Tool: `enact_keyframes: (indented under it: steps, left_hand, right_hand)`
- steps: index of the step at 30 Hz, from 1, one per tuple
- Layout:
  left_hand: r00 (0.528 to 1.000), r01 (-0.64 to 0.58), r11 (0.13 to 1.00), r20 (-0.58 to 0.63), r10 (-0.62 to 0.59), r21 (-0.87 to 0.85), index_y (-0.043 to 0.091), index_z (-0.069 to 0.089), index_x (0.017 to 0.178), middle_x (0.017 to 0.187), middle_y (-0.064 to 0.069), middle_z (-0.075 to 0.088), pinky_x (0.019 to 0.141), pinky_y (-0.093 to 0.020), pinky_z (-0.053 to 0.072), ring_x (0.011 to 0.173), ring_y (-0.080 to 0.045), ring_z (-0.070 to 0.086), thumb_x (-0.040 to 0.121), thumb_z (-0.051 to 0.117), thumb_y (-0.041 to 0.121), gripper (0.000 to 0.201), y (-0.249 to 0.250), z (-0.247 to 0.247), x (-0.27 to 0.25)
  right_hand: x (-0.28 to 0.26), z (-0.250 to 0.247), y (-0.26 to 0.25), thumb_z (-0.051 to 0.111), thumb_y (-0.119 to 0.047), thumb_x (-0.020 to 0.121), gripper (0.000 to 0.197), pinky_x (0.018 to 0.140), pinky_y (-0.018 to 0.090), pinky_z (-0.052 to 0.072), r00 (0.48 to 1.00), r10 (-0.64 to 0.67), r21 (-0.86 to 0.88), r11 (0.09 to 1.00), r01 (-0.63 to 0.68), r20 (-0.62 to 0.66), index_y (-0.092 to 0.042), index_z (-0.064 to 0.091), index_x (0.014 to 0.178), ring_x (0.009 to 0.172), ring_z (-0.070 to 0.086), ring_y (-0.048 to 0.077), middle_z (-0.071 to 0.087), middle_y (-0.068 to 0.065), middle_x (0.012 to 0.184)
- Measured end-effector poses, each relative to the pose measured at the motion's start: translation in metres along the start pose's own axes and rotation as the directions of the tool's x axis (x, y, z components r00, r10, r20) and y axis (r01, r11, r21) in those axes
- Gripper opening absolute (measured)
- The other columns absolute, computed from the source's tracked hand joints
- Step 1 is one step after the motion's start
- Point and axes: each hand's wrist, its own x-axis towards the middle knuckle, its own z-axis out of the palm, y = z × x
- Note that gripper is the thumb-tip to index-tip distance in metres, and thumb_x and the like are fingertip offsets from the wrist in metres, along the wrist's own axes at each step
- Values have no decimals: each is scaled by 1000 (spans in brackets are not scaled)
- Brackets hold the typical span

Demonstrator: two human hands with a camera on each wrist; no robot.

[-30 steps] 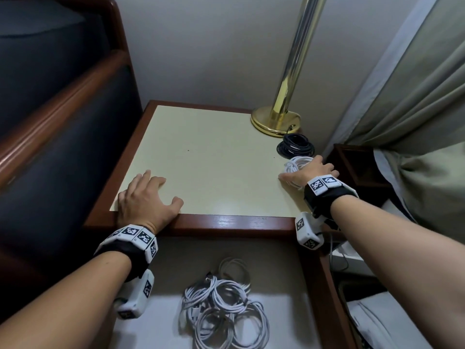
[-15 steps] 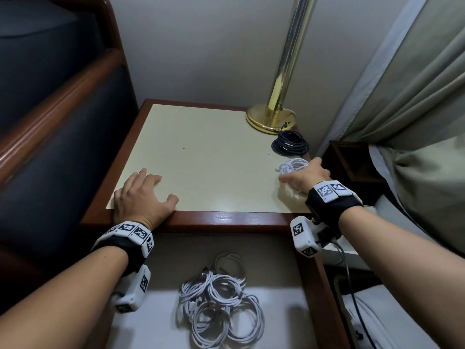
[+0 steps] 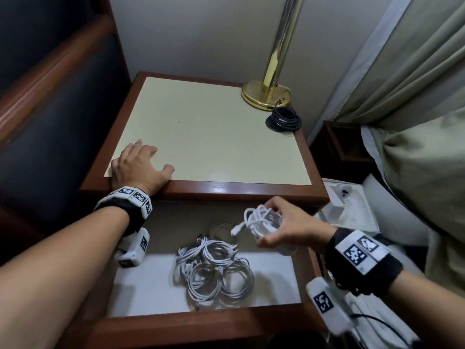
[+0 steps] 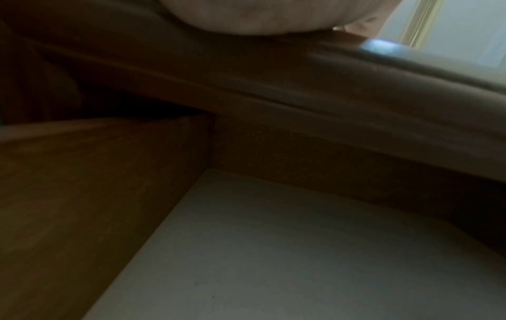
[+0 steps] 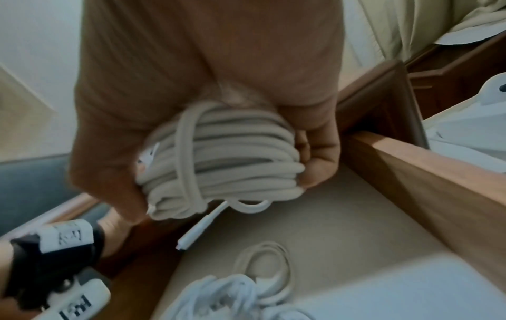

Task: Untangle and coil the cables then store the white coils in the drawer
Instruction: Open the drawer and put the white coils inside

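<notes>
My right hand (image 3: 276, 227) grips a white coiled cable (image 3: 259, 221) over the right rear part of the open drawer (image 3: 176, 321); one plug end dangles from it. In the right wrist view the fingers wrap round this white coil (image 5: 219, 155). Several white coils (image 3: 214, 270) lie heaped on the drawer's pale floor, seen too as a pile of white coils (image 5: 246, 288) below the hand. A black coiled cable (image 3: 283, 120) lies on the nightstand top by the lamp. My left hand (image 3: 137, 167) rests flat on the nightstand's front left edge.
A brass lamp base (image 3: 265, 94) stands at the back right of the nightstand top (image 3: 201, 137). Curtains (image 3: 402, 96) hang to the right, a dark padded headboard (image 3: 50, 109) to the left. The left wrist view shows only the drawer's inner corner (image 4: 208, 168).
My right hand took the white coil off the nightstand's right edge and brought it down toward me over the drawer. The left hand stayed put.
</notes>
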Motion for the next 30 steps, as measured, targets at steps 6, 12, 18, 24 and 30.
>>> enact_keyframes:
  steps: [6, 12, 18, 24, 30]
  left_hand:
    - [1000, -3, 1000, -9, 3, -2, 24, 60, 124, 152, -3, 40, 111, -43, 23, 143, -20, 29, 63, 46, 53, 69, 0, 0, 0]
    - [999, -13, 1000, -43, 12, -21, 23, 63, 120, 149, -2, 44, 110, -42, 24, 141, -20, 32, 62, 47, 52, 66, 0, 2, 0]
    - [999, -16, 1000, -42, 15, -23, 23, 63, 120, 149, -3, 45, 110, -41, 24, 141, -20, 33, 62, 47, 51, 66, 1, 0, 0]
    - [999, -22, 1000, -47, 21, -19, 21, 64, 120, 149, -5, 45, 109, -45, 26, 140, -23, 34, 63, 48, 51, 66, 0, 2, 1]
    - [998, -29, 1000, -51, 29, -9, 22, 64, 119, 147, -4, 46, 108, -46, 27, 140, -23, 35, 63, 48, 50, 65, -1, 3, 2]
  right_hand:
    - [33, 22, 18, 86, -41, 58, 71, 69, 24, 46, 990, 140, -330, 936, -127, 17, -19, 43, 111, 91, 59, 15, 62, 0, 106]
    - [64, 41, 23, 88, -45, 57, 87, 85, 31, 53, 978, 204, -404, 898, -172, 37, -11, 43, 124, 104, 58, 22, 57, 8, 118]
    - [57, 35, 23, 77, -50, 72, 92, 104, 33, 41, 977, 131, -509, 860, -26, 171, -12, 33, 143, 126, 48, 26, 48, 11, 140]
    - [45, -18, -18, 70, -37, 84, 24, 63, 24, 48, 974, -56, -257, 960, 114, 221, -13, 67, 85, 72, 64, 16, 71, 5, 82]
    - [92, -91, -54, 71, -32, 84, 20, 60, 25, 47, 951, -199, -238, 961, 142, -236, -15, 63, 75, 73, 64, 19, 66, 1, 73]
